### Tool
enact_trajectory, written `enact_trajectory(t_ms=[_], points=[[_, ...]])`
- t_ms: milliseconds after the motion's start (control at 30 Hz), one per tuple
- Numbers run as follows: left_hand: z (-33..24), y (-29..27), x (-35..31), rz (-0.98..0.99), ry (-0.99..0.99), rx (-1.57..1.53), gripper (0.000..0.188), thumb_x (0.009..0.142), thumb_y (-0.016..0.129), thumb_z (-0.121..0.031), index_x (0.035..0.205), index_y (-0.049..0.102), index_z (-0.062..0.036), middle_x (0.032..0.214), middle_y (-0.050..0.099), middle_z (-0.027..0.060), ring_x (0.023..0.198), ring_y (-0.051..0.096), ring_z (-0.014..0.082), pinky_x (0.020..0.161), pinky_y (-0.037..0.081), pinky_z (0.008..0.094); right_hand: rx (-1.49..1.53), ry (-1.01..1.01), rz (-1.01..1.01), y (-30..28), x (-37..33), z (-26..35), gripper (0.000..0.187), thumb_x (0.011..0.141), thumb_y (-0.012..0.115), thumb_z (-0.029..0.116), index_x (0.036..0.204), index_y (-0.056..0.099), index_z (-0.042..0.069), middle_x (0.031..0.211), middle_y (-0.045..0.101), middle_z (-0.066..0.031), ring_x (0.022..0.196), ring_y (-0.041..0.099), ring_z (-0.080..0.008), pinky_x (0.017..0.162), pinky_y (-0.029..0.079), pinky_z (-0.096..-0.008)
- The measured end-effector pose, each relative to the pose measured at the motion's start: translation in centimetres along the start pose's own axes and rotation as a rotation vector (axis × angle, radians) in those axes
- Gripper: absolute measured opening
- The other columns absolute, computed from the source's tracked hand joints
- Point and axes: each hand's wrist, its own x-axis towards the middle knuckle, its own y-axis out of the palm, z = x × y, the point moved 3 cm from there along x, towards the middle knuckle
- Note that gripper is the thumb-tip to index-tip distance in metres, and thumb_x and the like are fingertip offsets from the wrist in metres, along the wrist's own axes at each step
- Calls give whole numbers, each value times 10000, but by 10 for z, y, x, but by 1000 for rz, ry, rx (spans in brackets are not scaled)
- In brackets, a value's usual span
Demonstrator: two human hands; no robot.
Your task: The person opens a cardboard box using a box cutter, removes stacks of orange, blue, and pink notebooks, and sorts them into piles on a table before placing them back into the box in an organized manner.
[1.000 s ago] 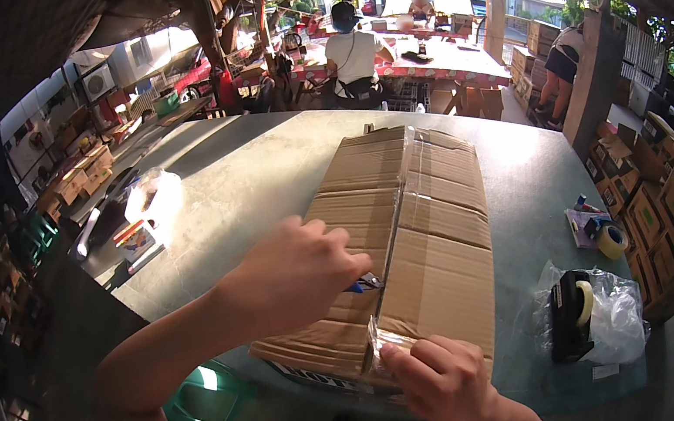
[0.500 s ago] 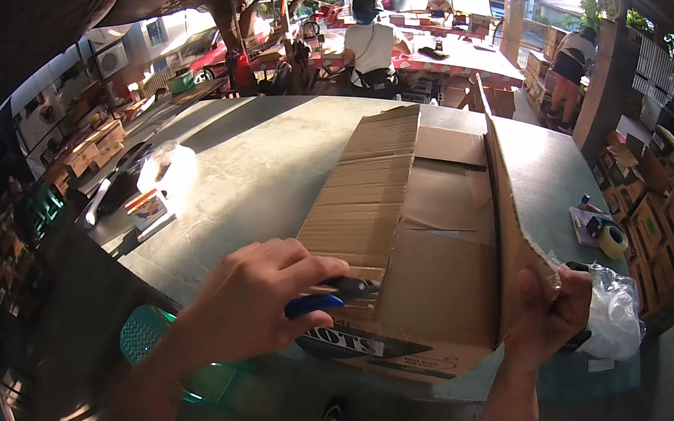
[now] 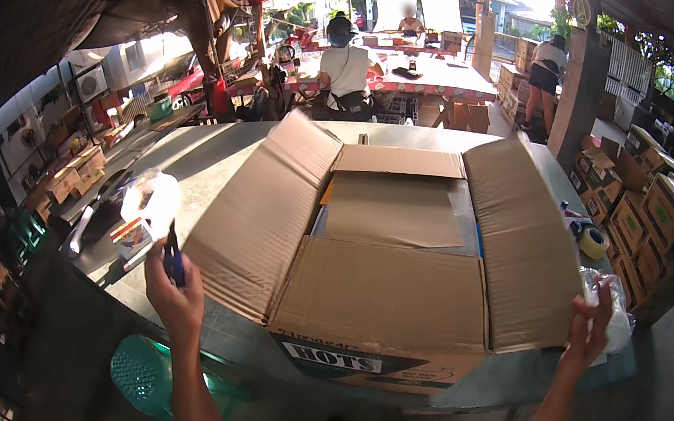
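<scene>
A large cardboard box (image 3: 374, 279) stands on the table in front of me. Its left flap (image 3: 263, 218) and right flap (image 3: 525, 238) are spread outward, while the near and far flaps lie inward. Between them shows a flat brown sheet (image 3: 395, 214), with bluish and orange edges peeking out around it. My left hand (image 3: 173, 298), beside the left flap, is closed around a small blue-handled tool (image 3: 178, 266) with a dark pointed tip turned upward; its exact kind is unclear. My right hand (image 3: 587, 331) hovers by the near corner of the right flap, fingers apart, holding nothing.
A tape roll (image 3: 593, 242) and a clear plastic bag (image 3: 614, 316) lie right of the box. White plastic (image 3: 150, 196) and a small carton (image 3: 132, 238) sit at the table's left. A green stool (image 3: 141, 378) stands below. Boxes (image 3: 643, 219) are stacked at right; people work beyond.
Both side flaps have swung outward, uncovering the flat sheet inside. My left hand has moved left off the box with the blue-handled tool. My right hand has let go of the right flap.
</scene>
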Motion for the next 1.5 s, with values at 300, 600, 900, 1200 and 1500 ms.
enact_trajectory(t_ms=[300, 600, 900, 1200, 1500], points=[[46, 68, -194, 488, -843, -718, 211, 875, 508, -218, 997, 489, -47, 721, 557, 54, 541, 519, 129, 476, 424, 284, 338, 553, 647, 72, -107, 16, 119, 809, 550, 69, 909, 568, 7, 1015, 630, -165, 935, 616, -219, 783, 475, -315], [197, 28, -222, 575, -1097, -203, 293, 709, 635, -168, 918, 515, 0, 760, 551, 92, 681, 576, 237, 617, 470, 369, -165, -164, 668, 70, 78, 92, 115, 782, 575, 85, 877, 594, 21, 845, 636, -142, 839, 610, -300, 742, 468, -364], [200, 101, -233, 852, -395, -44, 453, 691, 653, -215, 1071, 536, 3, 1032, 563, 198, 1020, 506, 370, 886, 395, 431, -239, -127, 1092, 181, 66, 108, 345, 875, 531, 310, 1042, 570, 11, 963, 587, -174, 834, 599, -299, 734, 465, -376], [254, 140, -272, 872, -218, -212, 487, 780, 629, -238, 1174, 480, 5, 1086, 548, 183, 1093, 472, 354, 962, 335, 443, -265, -99, 1092, 101, 107, 202, 238, 837, 586, 271, 892, 597, 40, 733, 574, -101, 671, 592, -246, 639, 467, -344], [59, 67, 101, 255, 104, -334, 193, 853, 525, -73, 1037, 545, -18, 962, 571, 104, 917, 546, 211, 822, 420, 329, -242, -197, 983, 54, 30, 207, 183, 790, 583, 112, 961, 648, 113, 853, 665, -36, 824, 644, -203, 724, 506, -334]])
